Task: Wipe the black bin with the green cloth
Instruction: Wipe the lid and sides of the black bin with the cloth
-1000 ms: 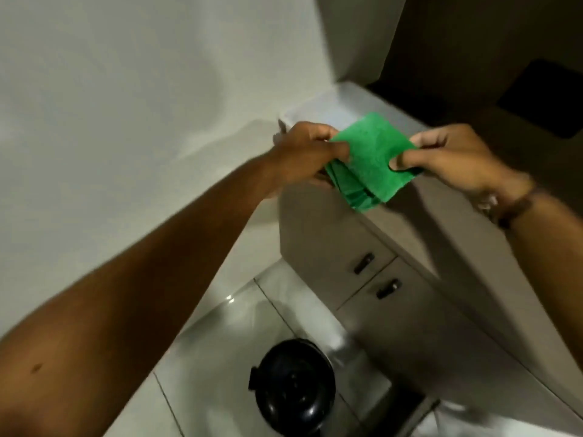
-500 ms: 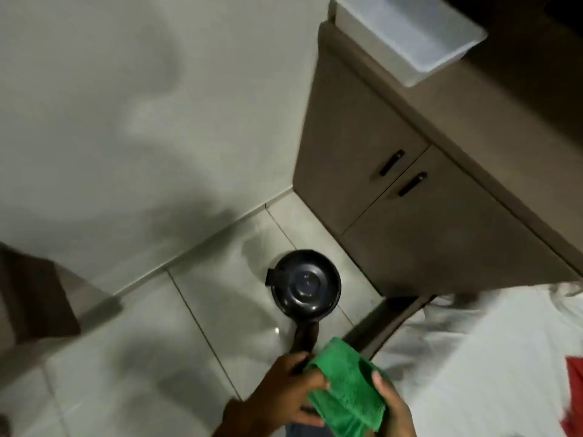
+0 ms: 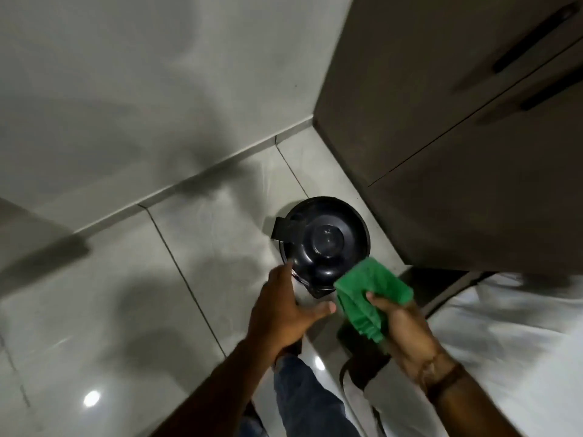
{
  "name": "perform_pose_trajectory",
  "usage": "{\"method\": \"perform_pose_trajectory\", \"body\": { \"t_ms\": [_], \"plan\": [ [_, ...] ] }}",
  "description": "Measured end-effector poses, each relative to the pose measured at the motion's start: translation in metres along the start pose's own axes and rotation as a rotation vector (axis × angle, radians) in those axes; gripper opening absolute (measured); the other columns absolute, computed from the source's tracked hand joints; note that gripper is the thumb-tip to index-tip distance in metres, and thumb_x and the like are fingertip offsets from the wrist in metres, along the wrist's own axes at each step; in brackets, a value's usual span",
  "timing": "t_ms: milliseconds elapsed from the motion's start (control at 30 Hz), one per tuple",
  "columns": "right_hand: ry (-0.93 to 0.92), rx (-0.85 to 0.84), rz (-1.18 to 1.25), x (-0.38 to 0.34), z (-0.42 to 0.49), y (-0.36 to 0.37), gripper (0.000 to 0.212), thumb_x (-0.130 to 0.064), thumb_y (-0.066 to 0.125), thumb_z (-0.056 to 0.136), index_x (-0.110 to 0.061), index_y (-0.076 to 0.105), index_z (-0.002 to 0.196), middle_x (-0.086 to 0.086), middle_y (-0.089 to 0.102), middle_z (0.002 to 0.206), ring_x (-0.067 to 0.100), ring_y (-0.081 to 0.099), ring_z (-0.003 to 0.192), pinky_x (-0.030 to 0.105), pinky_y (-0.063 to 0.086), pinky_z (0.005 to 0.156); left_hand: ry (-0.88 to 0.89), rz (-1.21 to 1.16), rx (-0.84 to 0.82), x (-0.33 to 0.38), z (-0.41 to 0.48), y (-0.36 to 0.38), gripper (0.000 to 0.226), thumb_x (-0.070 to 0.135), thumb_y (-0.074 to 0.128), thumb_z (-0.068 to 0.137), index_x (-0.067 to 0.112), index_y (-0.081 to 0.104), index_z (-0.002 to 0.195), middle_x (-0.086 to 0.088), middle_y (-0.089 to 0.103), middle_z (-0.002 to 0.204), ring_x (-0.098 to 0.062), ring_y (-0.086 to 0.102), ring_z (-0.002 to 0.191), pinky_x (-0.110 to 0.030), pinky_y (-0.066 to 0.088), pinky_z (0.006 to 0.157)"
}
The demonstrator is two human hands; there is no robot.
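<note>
A round black bin (image 3: pixel 326 242) with a domed lid stands on the pale floor tiles, close to a cabinet corner. My right hand (image 3: pixel 407 329) is shut on a folded green cloth (image 3: pixel 372 294), held just at the bin's near right edge and overlapping the lid's rim in view. My left hand (image 3: pixel 284 307) is open, fingers spread, its fingertips at the bin's near left edge. Whether either touches the bin I cannot tell.
A brown cabinet (image 3: pixel 457 127) with dark bar handles rises right of the bin. A pale wall (image 3: pixel 142 89) meets the glossy tiled floor (image 3: pixel 110 310) behind it. My jeans leg (image 3: pixel 309 402) and white fabric (image 3: pixel 504 342) fill the lower right.
The view has dropped from the counter to the floor and closed in on the bin. My left hand let go of the cloth and opened; my right hand keeps the cloth near the lid.
</note>
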State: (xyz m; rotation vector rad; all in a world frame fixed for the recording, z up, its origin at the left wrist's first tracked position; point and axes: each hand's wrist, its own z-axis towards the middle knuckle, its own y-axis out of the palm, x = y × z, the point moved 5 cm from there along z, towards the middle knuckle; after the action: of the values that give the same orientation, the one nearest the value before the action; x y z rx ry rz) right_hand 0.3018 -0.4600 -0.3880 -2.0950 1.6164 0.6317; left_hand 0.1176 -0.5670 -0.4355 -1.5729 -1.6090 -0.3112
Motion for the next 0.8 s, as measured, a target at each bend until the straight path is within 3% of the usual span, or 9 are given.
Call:
{"method": "perform_pose_trajectory", "body": {
  "t_ms": [133,233,333,400,467,600,700,767,800],
  "plan": [
    [-0.257,-0.010,-0.307,-0.013,0.132,0.035,0.052,0.001,0.061,0.100,-0.011,0.051,0.149,0.019,0.064,0.141,0.032,0.064,0.125,0.053,0.049,0.112,0.125,0.353,0.118,-0.055,0.106,0.032,0.168,0.090,0.086,0.044,0.018,0.000,0.169,-0.007,0.010,0.179,-0.032,0.012,0.165,-0.059,0.034,0.127],
    [-0.595,0.091,-0.682,-0.029,0.184,0.060,0.070,-0.010,0.065,0.100,-0.029,0.033,0.159,0.005,0.052,0.155,0.025,0.054,0.139,0.045,0.044,0.118,0.171,0.433,0.151,-0.087,0.157,0.058,0.183,0.099,0.078,0.035,0.013,-0.014,0.168,-0.010,-0.012,0.179,-0.033,-0.009,0.166,-0.062,0.016,0.133],
    [-0.944,0.186,-1.051,-0.029,0.214,0.091,0.081,-0.005,0.065,0.090,-0.028,0.031,0.160,0.002,0.047,0.161,0.027,0.052,0.139,0.039,0.041,0.117,0.226,0.429,0.222,-0.118,0.185,0.082,0.189,0.106,0.065,0.026,0.014,-0.021,0.167,-0.009,-0.023,0.178,-0.031,-0.020,0.164,-0.065,0.005,0.132],
    [-1.092,0.097,-1.317,-0.014,0.232,0.118,0.086,-0.004,0.063,0.080,-0.022,0.035,0.160,0.005,0.042,0.164,0.029,0.047,0.144,0.043,0.038,0.119,0.248,0.406,0.273,-0.132,0.197,0.095,0.190,0.110,0.057,0.023,0.013,-0.021,0.167,-0.009,-0.023,0.178,-0.029,-0.023,0.164,-0.065,0.001,0.132],
    [-1.112,-0.045,-1.583,0.012,0.248,0.139,0.088,-0.014,0.061,0.078,-0.026,0.033,0.161,0.003,0.034,0.168,0.027,0.034,0.153,0.046,0.031,0.124,0.271,0.399,0.308,-0.140,0.204,0.104,0.190,0.113,0.050,0.021,0.012,-0.018,0.168,-0.009,-0.023,0.178,-0.029,-0.024,0.163,-0.064,-0.003,0.131],
    [-1.318,-0.170,-1.814,0.056,0.265,0.158,0.071,-0.046,0.053,0.094,-0.035,0.029,0.160,-0.005,0.031,0.170,0.025,0.020,0.159,0.046,0.019,0.128,0.329,0.384,0.334,-0.143,0.218,0.115,0.190,0.112,0.046,0.014,0.014,0.004,0.171,-0.008,-0.010,0.180,-0.029,-0.011,0.166,-0.060,0.004,0.130],
    [-1.400,-0.138,-1.762,0.065,0.274,0.157,0.068,-0.068,0.037,0.100,-0.036,0.029,0.160,-0.007,0.032,0.169,0.022,0.018,0.160,0.049,0.020,0.127,0.424,0.420,0.417,-0.151,0.232,0.119,0.167,0.110,0.053,0.036,0.004,0.036,0.164,-0.012,0.020,0.177,-0.029,0.011,0.166,-0.058,0.016,0.126],
    [-1.429,-0.113,-1.748,0.067,0.276,0.157,0.067,-0.068,0.034,0.100,-0.036,0.030,0.159,-0.008,0.032,0.169,0.020,0.019,0.159,0.047,0.019,0.127,0.504,0.514,0.512,-0.164,0.231,0.117,0.128,0.097,0.028,0.082,-0.007,0.040,0.156,-0.022,0.020,0.175,-0.030,0.004,0.166,-0.058,0.017,0.122],
    [-1.447,-0.089,-1.738,0.067,0.275,0.156,0.066,-0.067,0.035,0.101,-0.035,0.033,0.159,-0.008,0.034,0.167,0.020,0.021,0.158,0.046,0.019,0.126,0.525,0.586,0.500,-0.169,0.231,0.117,0.121,0.090,0.016,0.089,-0.010,0.037,0.153,-0.029,0.022,0.171,-0.038,0.003,0.164,-0.059,0.010,0.122]
  ]
}}
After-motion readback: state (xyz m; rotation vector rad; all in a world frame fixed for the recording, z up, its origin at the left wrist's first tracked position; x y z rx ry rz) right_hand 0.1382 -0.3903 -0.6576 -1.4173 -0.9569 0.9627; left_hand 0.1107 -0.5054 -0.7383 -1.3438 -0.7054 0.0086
